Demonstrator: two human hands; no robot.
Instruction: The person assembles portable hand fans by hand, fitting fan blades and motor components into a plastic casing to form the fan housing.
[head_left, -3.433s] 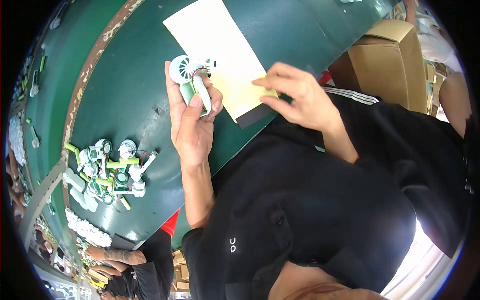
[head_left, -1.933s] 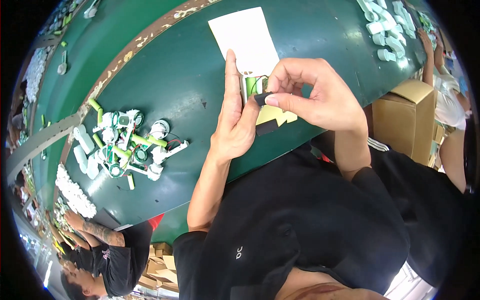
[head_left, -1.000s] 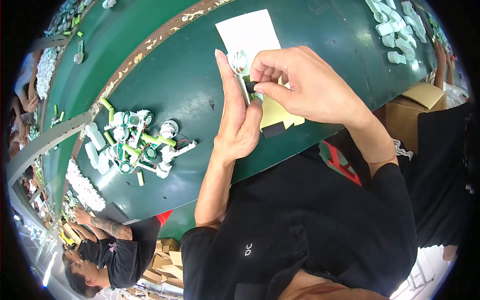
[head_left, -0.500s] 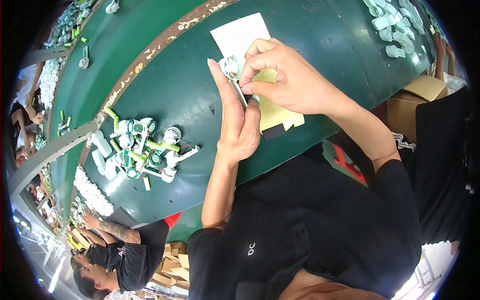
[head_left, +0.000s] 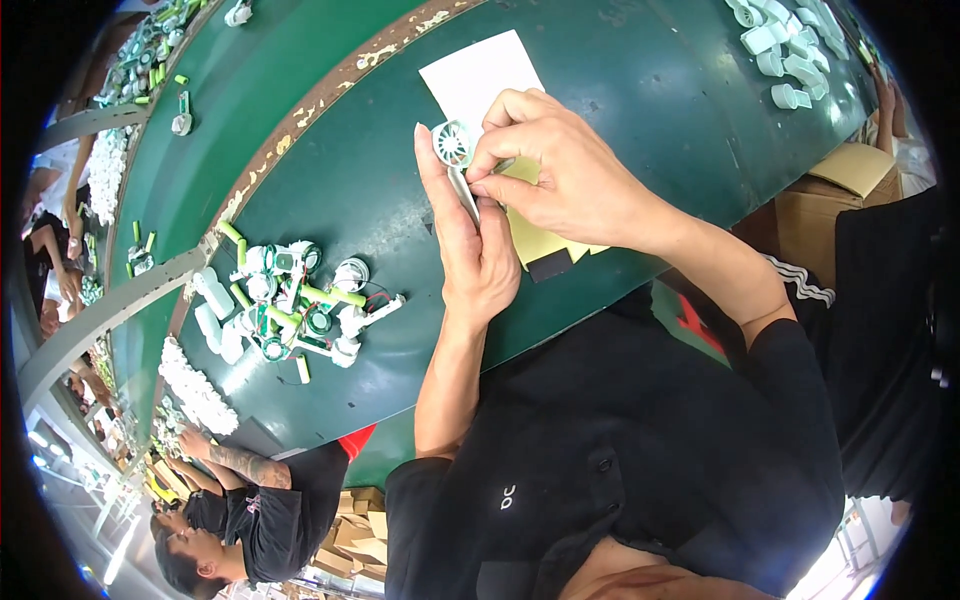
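A pale mint fan housing [head_left: 453, 145], with a round spoked grille and a narrow handle, is gripped in my left hand [head_left: 478, 255]. The left thumb and fingers close along the handle, the forefinger reaching up beside the grille. My right hand [head_left: 575, 170] pinches thumb and fingertips together at the handle just below the grille. What lies between those fingertips is too small to tell. Beneath the hands are a white sheet [head_left: 478, 75] and a yellow sheet [head_left: 533, 232], partly covered by the right hand. A small black piece [head_left: 549, 266] lies at the yellow sheet's near edge.
Left on the green table [head_left: 385, 210] is a heap of fan assemblies [head_left: 290, 300] with wires and green cylinders. More mint housings [head_left: 790, 60] lie far right. A chipped brown rail [head_left: 290, 125] borders a green belt [head_left: 270, 50]. A co-worker [head_left: 240, 510] sits at lower left.
The housing has tilted, so its grille faces up more squarely. My right fingertips have shifted slightly left and down along the handle; a dark patch seen there before is now hidden.
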